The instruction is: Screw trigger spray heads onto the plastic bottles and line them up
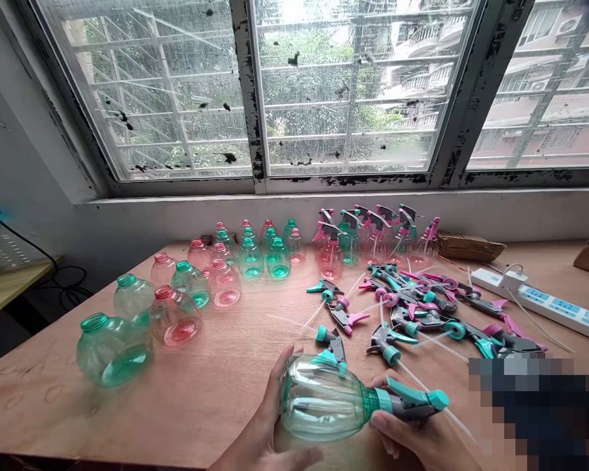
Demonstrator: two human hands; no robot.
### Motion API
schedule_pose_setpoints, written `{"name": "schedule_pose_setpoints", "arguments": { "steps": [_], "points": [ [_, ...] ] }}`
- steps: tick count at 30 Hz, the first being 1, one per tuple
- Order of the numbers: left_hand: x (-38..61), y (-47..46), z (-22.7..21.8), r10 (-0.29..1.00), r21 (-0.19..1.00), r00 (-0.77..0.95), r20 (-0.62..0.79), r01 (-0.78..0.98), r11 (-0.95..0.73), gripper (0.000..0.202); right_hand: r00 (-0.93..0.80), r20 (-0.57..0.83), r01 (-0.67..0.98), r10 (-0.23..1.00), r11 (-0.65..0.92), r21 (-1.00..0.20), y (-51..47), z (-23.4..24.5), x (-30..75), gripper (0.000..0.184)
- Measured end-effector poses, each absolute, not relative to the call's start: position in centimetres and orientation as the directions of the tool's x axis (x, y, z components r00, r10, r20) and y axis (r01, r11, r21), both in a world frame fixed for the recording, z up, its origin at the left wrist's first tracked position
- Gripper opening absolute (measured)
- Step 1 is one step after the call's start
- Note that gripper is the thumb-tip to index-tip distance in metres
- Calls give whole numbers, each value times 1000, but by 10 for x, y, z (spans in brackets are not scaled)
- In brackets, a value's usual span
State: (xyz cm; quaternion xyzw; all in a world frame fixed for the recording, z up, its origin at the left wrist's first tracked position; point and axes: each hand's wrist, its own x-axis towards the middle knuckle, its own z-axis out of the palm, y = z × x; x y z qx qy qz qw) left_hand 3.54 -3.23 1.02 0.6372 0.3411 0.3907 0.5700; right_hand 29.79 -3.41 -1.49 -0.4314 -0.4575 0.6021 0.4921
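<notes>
A clear green spray bottle [324, 399] lies sideways between my two hands, low in front of me. My left hand [269, 418] cups its rounded base, fingers behind and thumb below. At the other end my right hand [412, 432] grips around the neck, where a teal and grey trigger sprayer head [412, 400] sits on the bottle's mouth, its nozzle pointing right. Just behind the bottle lies a loose teal and grey sprayer head [331, 341], partly hidden by it. Another loose sprayer head [387, 341] rests close to my right hand.
Several open green and pink bottles [112, 353] stand at the left and back. Bottles with sprayers fitted [330, 258] stand below the window. A pile of loose pink and teal sprayer heads [422, 294] covers the right side, near a white power strip [544, 301] with cables.
</notes>
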Motion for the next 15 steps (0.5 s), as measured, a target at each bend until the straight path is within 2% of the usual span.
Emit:
{"name": "schedule_pose_setpoints", "arguments": {
  "steps": [2, 5, 10, 15],
  "points": [
    [34, -33, 11, 886, 997, 458, 67, -7, -72, 105, -160, -66, -197, 985, -98, -975, -34, -15, 298, 55],
    [34, -33, 11, 895, 999, 445, 37, 5, -44, 104, -142, -66, -182, 988, -92, -979, -35, -14, 298, 53],
    [36, -31, 9, 881, 997, 466, 80, -39, -70, 91, -92, -77, -179, 993, -93, -979, -37, -11, 298, 51],
    [33, -29, -1, 878, 998, 475, 61, -31, -53, 112, -125, -79, -159, 989, -99, -982, -34, -16, 298, 53]
  ]
}}
